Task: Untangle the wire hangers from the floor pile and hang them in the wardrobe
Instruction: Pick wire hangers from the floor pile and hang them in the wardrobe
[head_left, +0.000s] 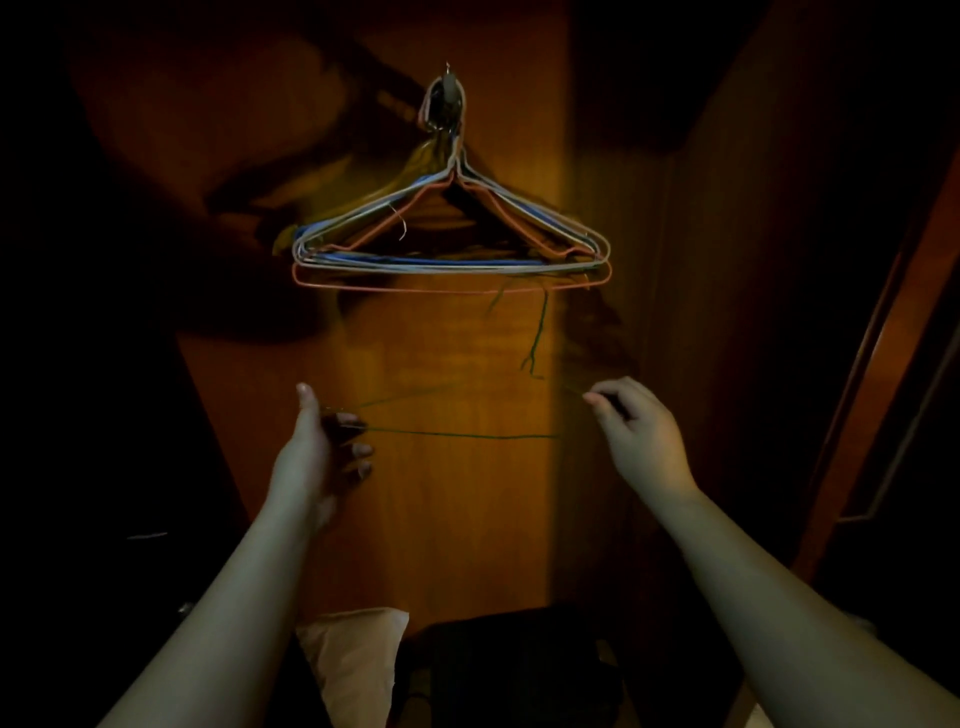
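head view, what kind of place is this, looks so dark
Probably the inside of a wooden wardrobe: a bunch of wire hangers hangs from a hook on a brown wood panel, and both hands hold a green wire hanger below.

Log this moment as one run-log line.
stage: hanging | left hand: grips green hanger end | right hand: pinches other end | hung hangers: bunched on hook | wardrobe panel: behind
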